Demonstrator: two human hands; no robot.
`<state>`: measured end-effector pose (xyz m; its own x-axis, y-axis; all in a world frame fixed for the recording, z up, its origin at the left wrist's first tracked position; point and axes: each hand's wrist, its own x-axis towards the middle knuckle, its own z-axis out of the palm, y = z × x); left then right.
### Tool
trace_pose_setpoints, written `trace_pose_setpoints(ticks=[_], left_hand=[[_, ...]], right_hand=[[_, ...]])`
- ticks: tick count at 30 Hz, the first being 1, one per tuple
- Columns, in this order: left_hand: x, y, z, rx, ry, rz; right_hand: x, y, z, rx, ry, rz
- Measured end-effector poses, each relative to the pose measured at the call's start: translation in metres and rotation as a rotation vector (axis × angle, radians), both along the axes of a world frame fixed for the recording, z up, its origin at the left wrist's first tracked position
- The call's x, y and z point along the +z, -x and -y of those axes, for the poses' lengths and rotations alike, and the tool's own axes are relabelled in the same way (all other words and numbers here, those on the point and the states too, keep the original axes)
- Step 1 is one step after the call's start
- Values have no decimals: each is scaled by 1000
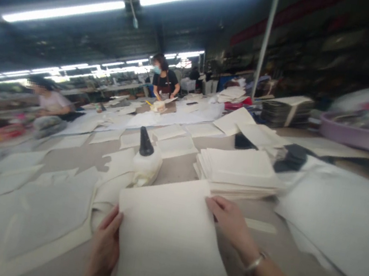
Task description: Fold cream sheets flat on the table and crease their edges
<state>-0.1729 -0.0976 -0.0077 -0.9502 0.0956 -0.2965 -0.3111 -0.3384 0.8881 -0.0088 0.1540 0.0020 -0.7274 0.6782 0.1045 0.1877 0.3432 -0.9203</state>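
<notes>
A square cream fabric panel (169, 233) lies flat on the table in front of me. My left hand (104, 249) rests against its left edge, fingers together along the border. My right hand (232, 220) presses on its right edge, fingers curled onto the cloth; a bracelet is on that wrist. Just behind the panel stands a white glue bottle with a black cone nozzle (146, 157). A stack of similar cream panels (238, 172) sits to the right of the bottle.
Cut cream fabric pieces (36, 208) cover the long table (179, 170). A large white sheet (340, 218) lies right. Dark pieces (290, 157) and a purple basin (360, 133) sit far right. Two other people (164, 81) work further along the table.
</notes>
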Motion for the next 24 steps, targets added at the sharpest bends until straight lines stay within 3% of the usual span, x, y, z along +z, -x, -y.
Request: trace_pose_setpoints(ticks=[4, 8, 14, 17, 24], left_hand=[[12, -11, 4, -114, -49, -148], [14, -13, 12, -164, -25, -175], [7, -12, 19, -78, 37, -110], [6, -12, 20, -51, 5, -102], [7, -3, 22, -162, -63, -145]], right_hand=[[-14, 9, -2, -4, -67, 127], [-23, 15, 7, 9, -119, 201], [-34, 23, 13, 11, -123, 253], [-36, 23, 12, -6, -92, 265], [-33, 19, 16, 9, 143, 135]])
